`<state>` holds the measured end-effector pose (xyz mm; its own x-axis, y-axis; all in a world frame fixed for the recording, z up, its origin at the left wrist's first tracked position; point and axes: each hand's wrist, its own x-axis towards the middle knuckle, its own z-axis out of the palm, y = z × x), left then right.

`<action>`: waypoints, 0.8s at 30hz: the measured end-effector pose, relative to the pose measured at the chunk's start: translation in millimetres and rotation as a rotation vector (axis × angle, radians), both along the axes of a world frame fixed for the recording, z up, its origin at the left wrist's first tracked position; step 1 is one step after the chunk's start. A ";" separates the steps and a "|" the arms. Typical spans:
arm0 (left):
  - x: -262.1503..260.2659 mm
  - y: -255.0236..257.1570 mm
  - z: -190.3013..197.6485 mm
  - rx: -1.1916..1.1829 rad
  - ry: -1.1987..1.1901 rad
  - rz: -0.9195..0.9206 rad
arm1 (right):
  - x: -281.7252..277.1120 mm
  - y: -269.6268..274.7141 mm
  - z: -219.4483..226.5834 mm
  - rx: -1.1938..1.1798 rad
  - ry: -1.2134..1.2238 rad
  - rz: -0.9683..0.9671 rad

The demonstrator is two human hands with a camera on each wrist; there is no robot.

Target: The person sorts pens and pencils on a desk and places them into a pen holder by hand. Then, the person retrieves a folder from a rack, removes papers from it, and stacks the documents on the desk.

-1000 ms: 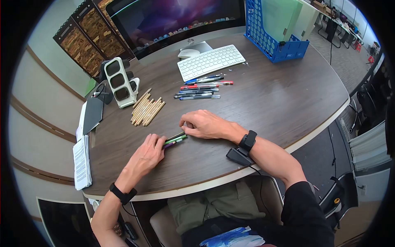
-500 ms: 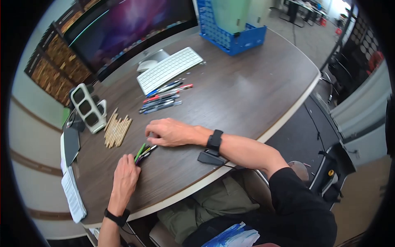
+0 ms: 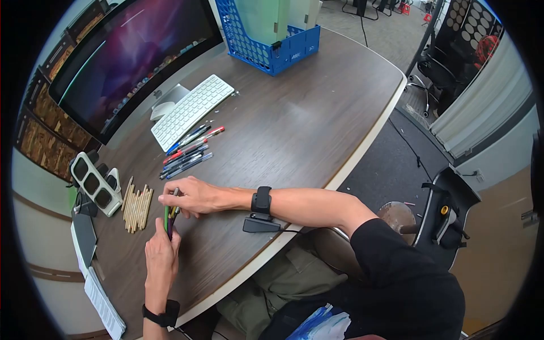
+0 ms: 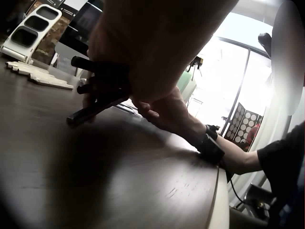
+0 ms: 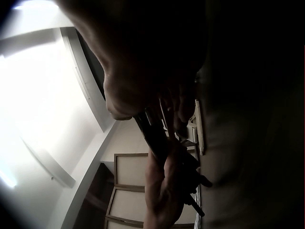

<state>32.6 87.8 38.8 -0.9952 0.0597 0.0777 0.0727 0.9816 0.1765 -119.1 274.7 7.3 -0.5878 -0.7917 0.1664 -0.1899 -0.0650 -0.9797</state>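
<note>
Pens [image 3: 185,152] lie before the keyboard [image 3: 192,112], right of what look like pencils [image 3: 136,211].

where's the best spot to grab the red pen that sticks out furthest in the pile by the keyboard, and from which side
I'd pinch the red pen across its slim barrel near the right-hand end, coming down from the right. That end juts past the neighbouring pens over bare desk, while the keyboard and other pens crowd its left part.

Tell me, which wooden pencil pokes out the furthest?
The pencil on the side nearest the white stand: its tip reaches past the other pencils, towards the screen.
</note>
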 end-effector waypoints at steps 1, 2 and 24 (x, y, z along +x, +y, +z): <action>-4.3 4.3 3.4 0.040 -0.001 0.009 | 0.5 -2.2 -2.3 -0.119 -0.089 -0.023; -8.2 8.2 5.7 0.082 -0.003 0.019 | -1.2 -4.4 -6.4 -0.113 -0.093 -0.032; -63.2 24.6 25.4 -0.226 0.087 -0.032 | -12.9 -23.9 -31.3 -0.182 0.156 -0.373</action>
